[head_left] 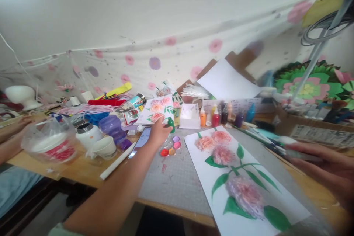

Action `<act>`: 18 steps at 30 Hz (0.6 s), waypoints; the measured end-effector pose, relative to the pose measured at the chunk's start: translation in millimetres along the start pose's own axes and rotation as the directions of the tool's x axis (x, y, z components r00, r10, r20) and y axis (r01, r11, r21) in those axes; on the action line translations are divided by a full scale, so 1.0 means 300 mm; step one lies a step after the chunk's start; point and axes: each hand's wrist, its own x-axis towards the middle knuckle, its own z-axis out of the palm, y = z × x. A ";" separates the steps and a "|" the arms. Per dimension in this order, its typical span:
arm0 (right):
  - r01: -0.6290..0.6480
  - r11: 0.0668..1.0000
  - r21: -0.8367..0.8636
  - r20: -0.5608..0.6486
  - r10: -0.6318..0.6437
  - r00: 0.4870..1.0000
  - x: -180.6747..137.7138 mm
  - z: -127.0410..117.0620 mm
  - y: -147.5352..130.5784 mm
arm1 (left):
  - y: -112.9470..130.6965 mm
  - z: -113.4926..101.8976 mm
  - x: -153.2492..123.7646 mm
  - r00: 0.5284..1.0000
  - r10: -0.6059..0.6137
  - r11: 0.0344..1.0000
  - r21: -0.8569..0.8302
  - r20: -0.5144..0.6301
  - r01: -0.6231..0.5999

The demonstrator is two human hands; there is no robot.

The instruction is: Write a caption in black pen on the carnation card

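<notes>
My left hand point(158, 132) reaches forward over the grey cutting mat point(171, 180) and is shut on a small green bottle point(171, 124). Just below it lie round paint wells point(170, 147) in purple, pink, red and orange. A long white sheet with painted pink flowers and green leaves point(238, 180) lies on the mat to the right. My right hand point(326, 169) is blurred at the right edge and appears to hold a thin brush or pen point(276, 147). A second flower painting point(157, 110) lies behind the green bottle.
A row of small colour bottles point(221, 117) and a white box point(189, 116) stand behind the sheet. White jars, a cup point(104, 148) and a purple bottle point(114, 127) crowd the left. Another person's arm point(11, 140) rests at far left. A cardboard box point(318, 132) sits right.
</notes>
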 end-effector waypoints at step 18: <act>0.000 0.968 0.250 0.061 -0.016 0.998 -0.024 -0.048 -0.131 | 0.226 0.066 -0.055 0.995 0.097 0.973 -0.216 0.037 -0.086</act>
